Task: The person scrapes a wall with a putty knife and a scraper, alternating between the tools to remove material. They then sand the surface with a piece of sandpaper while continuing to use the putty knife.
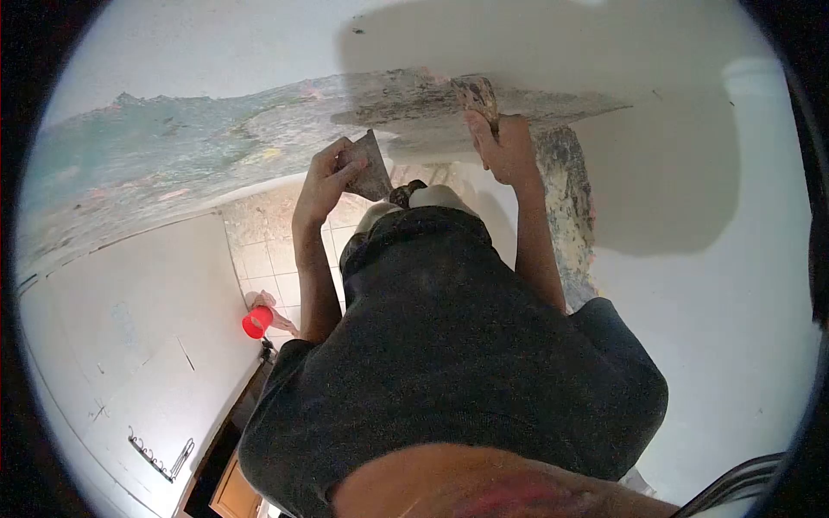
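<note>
Pinched by its edge between thumb and fingers, a flat grey scraper plate (371,171) is in my left hand (325,183), tilted and held in front of the wall. My right hand (509,154) is wrapped round a putty knife (477,97), its worn surface stained with dried filler. The knife's far end overlaps the rough, stripped band (397,97) across the wall, where grey and bluish layers show. Below my right hand, another stripped strip (566,198) runs down beside my forearm.
White wall (708,302) surrounds the stripped areas, with my shadow over its upper part. Down on the tiled floor (276,259) lie crumbs of debris. A red bucket (256,322) stands at lower left, with a pinkish cloth beside it. A dark hook rack (155,457) hangs on the left wall.
</note>
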Tool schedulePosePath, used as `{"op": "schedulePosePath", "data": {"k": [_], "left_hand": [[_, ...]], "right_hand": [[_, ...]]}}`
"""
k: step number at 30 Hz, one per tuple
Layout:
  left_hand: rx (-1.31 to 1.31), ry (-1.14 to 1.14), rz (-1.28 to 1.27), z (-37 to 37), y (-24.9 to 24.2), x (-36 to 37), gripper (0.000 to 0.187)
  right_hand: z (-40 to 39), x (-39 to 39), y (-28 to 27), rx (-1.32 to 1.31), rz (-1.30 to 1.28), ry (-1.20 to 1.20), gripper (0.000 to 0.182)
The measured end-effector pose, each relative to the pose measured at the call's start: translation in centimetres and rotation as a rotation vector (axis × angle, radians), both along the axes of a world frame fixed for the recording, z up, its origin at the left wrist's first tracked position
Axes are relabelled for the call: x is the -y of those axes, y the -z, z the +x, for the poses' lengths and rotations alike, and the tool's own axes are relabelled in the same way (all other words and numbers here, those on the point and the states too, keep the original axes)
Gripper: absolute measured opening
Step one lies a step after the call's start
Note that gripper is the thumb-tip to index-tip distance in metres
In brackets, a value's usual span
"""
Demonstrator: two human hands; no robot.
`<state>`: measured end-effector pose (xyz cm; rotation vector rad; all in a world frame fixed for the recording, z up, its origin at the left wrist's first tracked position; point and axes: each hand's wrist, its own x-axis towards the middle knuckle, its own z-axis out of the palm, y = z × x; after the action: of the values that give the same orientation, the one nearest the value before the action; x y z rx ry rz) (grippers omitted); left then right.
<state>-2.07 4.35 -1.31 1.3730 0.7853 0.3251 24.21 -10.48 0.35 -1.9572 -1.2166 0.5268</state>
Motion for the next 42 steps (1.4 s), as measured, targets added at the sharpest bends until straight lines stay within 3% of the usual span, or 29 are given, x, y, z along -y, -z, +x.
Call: {"op": "schedulePosePath", "data": {"k": [13,18,21,24,31,33,35,39,42], "left_hand": [[0.007,0.048,0.014,1.1,-0.8,-0.6,0.014],[0.016,0.051,0.012,1.2,-0.6,-0.9,0.015],[-0.004,0.079,0.021,1.1,-0.2,-0.9,0.016],[-0.021,0.124,0.051,0.5,0.5,-1.0,0.017],[0.001,0.095,-0.057,1.0,-0.5,0.3,0.014],[0.04,0.123,0.017,1.2,-0.8,-0.6,0.011],[0.039,0.082,-0.089,1.0,-0.6,-0.2,0.012],[0.0,0.093,0.015,1.1,-0.1,-0.9,0.014],[-0.027,0.119,-0.008,0.8,0.0,-0.7,0.017]], "right_hand": [[-0.4,0.1,-0.2,-0.087,0.048,0.005,0.05],[-0.6,0.3,-0.4,-0.186,-0.116,0.083,0.054],[-0.7,-0.7,0.9,-0.14,0.003,0.027,0.056],[-1.0,0.1,-0.4,-0.073,0.013,0.043,0.048],[-0.3,0.4,1.0,-0.046,-0.013,0.024,0.05],[-0.2,-0.1,0.5,-0.045,0.03,0.004,0.05],[-0.3,0.0,0.1,-0.043,-0.009,0.011,0.05],[0.3,0.5,0.2,-0.059,-0.102,0.077,0.053],[-0.1,-0.3,-1.0,0.076,-0.084,-0.008,0.054]]}}
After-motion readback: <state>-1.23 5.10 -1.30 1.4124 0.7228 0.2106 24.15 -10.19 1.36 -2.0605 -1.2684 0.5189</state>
